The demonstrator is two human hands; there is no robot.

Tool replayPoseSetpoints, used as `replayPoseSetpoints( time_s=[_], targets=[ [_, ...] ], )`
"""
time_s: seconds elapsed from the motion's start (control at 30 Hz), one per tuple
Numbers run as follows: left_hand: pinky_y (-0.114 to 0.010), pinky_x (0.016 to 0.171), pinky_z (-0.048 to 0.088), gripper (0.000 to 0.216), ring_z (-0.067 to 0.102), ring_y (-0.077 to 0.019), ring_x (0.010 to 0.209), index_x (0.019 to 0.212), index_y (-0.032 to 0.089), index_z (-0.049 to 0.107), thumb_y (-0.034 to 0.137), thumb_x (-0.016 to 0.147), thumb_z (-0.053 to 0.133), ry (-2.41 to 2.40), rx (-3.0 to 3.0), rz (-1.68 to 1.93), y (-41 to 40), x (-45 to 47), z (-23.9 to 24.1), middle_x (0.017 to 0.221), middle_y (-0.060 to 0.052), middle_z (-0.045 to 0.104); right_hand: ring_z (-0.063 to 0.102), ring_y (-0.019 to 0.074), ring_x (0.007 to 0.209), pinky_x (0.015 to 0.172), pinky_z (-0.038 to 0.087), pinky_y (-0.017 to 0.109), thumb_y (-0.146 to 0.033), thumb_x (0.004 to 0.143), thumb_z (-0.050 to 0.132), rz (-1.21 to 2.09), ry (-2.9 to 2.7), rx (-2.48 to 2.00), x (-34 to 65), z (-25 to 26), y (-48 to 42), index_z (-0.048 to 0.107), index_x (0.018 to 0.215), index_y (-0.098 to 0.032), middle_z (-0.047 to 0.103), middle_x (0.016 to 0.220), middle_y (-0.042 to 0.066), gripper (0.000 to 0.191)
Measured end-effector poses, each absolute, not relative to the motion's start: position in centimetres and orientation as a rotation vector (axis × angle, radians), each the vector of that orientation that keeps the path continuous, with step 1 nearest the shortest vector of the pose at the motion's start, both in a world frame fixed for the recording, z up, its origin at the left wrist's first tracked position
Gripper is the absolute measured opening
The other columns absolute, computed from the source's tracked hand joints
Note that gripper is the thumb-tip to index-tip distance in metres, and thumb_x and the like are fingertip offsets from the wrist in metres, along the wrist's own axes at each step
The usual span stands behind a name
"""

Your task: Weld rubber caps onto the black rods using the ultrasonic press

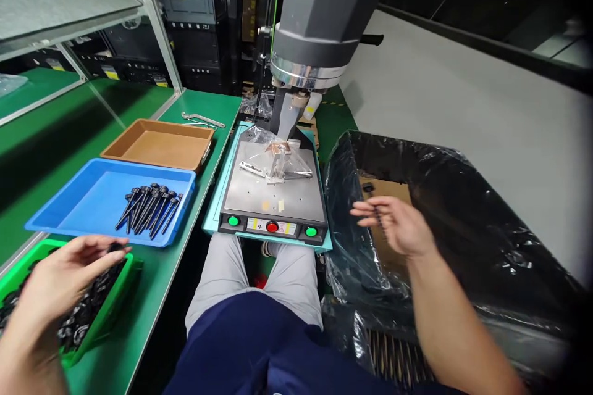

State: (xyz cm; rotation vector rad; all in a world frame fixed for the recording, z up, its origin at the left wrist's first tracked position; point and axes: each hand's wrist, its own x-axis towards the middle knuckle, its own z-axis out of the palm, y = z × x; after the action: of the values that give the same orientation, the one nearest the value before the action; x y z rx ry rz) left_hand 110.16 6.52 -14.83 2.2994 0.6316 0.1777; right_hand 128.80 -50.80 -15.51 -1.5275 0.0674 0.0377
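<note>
My left hand (65, 271) hovers over a green bin (118, 296) of small black parts, its fingers pinched on one black part (115, 248). My right hand (398, 222) is over a cardboard box lined with a black plastic bag (445, 197), its fingers loosely curled round a thin black pin-like part (377, 213). Between the two hands stands a press machine with a metal plate (273, 194) and a fixture (278, 157) under its horn.
A blue tray (74, 203) holds several black bolt-like parts (151, 207). Behind it sits a brown tray (160, 145), and wrenches (201, 118) lie on the green bench. The machine front has green and red buttons (272, 226). My knees are below.
</note>
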Motion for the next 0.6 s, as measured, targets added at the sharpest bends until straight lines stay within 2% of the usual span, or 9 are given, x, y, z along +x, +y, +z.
replayPoseSetpoints(
  time_s=[0.07,0.13,0.2,0.3,0.47,0.6],
  targets=[
    [-0.036,0.079,0.056,0.036,0.068,-0.02,0.082,0.088,0.029,0.066,0.055,0.065,0.076,0.464,2.145,0.122,2.6,112.8,-14.4,0.092,0.006,0.075,0.072,0.026,0.073,0.059,0.057,0.037,-0.054,0.068,0.078,0.236,-0.067,-1.598,127.2,-17.2,-46.2,0.063,0.084,-0.019,0.074,0.085,0.012,0.042],
    [-0.033,0.073,0.055,0.036,0.066,-0.0182,0.076,0.079,0.022,0.065,0.048,0.062,0.081,0.268,2.037,0.078,-0.8,115.4,-14.8,0.089,-0.001,0.074,0.071,0.0204,0.065,0.055,0.056,0.032,-0.05,0.074,0.074,0.461,-0.216,-1.591,125.6,-18.9,-41.5,0.058,0.087,-0.019,0.074,0.089,0.009,0.037],
    [-0.03,0.068,0.052,0.036,0.062,-0.0161,0.069,0.075,0.018,0.064,0.044,0.06,0.083,0.124,1.963,0.058,-3.5,117.5,-15.7,0.077,-0.002,0.07,0.067,0.0153,0.055,0.045,0.052,0.026,-0.048,0.081,0.066,0.589,-0.325,-1.522,124.1,-20.0,-37.5,0.051,0.094,-0.022,0.073,0.09,0.005,0.033],
    [-0.027,0.061,0.049,0.038,0.058,-0.0145,0.062,0.083,0.016,0.07,0.044,0.061,0.084,-0.025,1.908,0.024,-6.4,119.5,-17.4,0.068,-0.001,0.065,0.059,0.0096,0.047,0.042,0.046,0.021,-0.039,0.088,0.058,0.624,-0.469,-1.565,122.6,-20.3,-33.7,0.047,0.103,-0.024,0.073,0.095,0.003,0.024],
    [-0.028,0.066,0.051,0.037,0.062,-0.016,0.069,0.094,0.015,0.074,0.043,0.07,0.08,-0.162,1.959,0.062,-8.4,120.1,-19.3,0.078,-0.006,0.071,0.053,0.0083,0.052,0.052,0.044,0.022,-0.028,0.09,0.052,0.554,-0.635,-1.709,122.6,-19.9,-32.4,0.056,0.102,-0.022,0.074,0.096,0.003,0.014],
    [-0.029,0.066,0.053,0.04,0.066,-0.0184,0.07,0.098,0.015,0.075,0.044,0.07,0.08,-0.196,2.002,0.047,-8.6,120.3,-20.3,0.086,-0.009,0.074,0.048,0.0071,0.051,0.049,0.04,0.021,-0.028,0.091,0.052,0.59,-0.622,-1.67,123.0,-21.0,-32.8,0.055,0.103,-0.021,0.073,0.094,0.003,0.014]
  ],
)
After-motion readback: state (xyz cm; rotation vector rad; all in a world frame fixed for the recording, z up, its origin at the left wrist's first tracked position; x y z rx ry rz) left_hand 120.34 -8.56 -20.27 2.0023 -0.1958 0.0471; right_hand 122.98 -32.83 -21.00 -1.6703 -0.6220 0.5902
